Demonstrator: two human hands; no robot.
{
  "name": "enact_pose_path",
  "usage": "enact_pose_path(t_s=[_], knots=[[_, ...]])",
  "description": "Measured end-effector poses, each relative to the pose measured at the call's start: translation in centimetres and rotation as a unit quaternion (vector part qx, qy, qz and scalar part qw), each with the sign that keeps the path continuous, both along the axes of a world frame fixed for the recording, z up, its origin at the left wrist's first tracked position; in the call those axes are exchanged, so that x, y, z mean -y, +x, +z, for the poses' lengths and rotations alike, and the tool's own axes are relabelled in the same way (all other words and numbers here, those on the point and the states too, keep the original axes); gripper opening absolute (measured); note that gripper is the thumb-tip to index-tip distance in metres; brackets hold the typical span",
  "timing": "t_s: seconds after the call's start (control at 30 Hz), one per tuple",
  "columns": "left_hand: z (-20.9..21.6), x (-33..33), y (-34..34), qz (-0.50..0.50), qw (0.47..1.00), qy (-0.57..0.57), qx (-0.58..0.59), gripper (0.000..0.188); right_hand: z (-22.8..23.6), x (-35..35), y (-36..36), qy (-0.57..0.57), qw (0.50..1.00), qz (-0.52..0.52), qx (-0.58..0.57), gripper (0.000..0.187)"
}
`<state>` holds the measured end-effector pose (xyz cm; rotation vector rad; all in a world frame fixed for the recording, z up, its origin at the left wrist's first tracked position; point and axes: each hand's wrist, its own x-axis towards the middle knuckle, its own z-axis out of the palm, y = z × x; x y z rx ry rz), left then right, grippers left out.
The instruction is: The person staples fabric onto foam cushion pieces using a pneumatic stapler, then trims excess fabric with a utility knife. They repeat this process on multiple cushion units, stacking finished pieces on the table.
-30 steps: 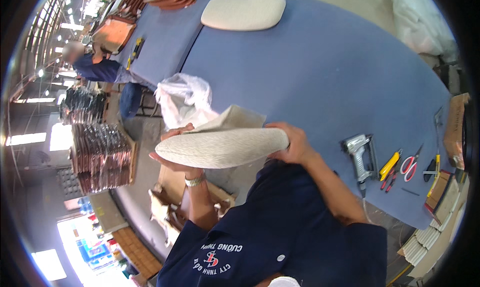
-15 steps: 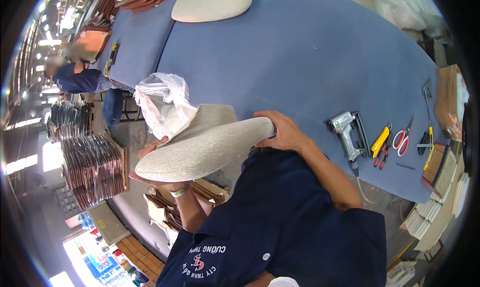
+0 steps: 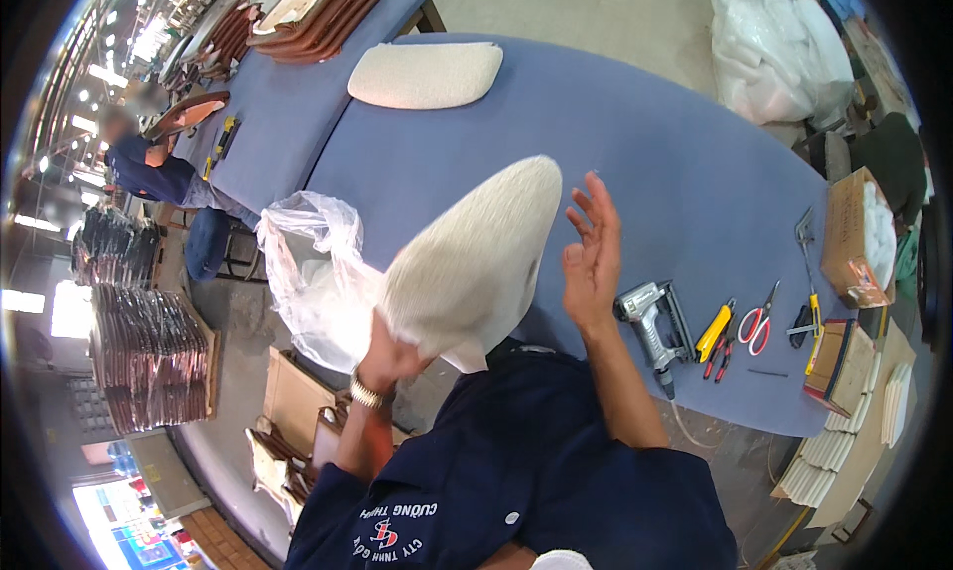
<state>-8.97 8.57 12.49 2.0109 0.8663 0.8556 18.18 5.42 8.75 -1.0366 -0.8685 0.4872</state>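
Note:
A cream fabric-covered seat pad (image 3: 475,247) is held up, tilted on its edge, above the near side of the blue table. My left hand (image 3: 390,354), with a metal watch on its wrist, grips the pad's lower left end. Some of its fingers are hidden behind the pad. Just right of the pad, my right hand (image 3: 594,257) is raised with fingers stretched out, touching nothing. A loose flap of fabric hangs at the pad's bottom edge. Against the pad's left side lies a clear plastic bag (image 3: 316,237). A second cream pad (image 3: 427,75) rests flat at the far edge.
On the blue table (image 3: 685,198) to the right lie a staple gun (image 3: 655,322) with its hose, a yellow-handled tool (image 3: 715,332), red-handled scissors (image 3: 757,329) and pliers. A cardboard box (image 3: 856,237) stands beyond. Stacked wrapped panels (image 3: 154,356) and a co-worker (image 3: 149,163) are at left.
My right hand has let go of the pad and opened beside it. The pad has swung from nearly level to steeply tilted, held by my left hand alone. The view has shifted.

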Motion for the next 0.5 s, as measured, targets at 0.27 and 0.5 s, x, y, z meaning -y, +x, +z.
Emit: enact_pose_path(t_s=[0.27,0.5], knots=[[5.7,-8.9,17.7,-0.001,0.954,0.084,-0.287,0.09,3.1,-5.2,3.4,-0.034,0.997,0.066,0.029,0.083],[-5.2,-15.2,26.8,-0.016,0.96,0.024,-0.279,0.085,-5.4,-9.9,10.4,-0.279,0.958,-0.071,0.005,0.056]])
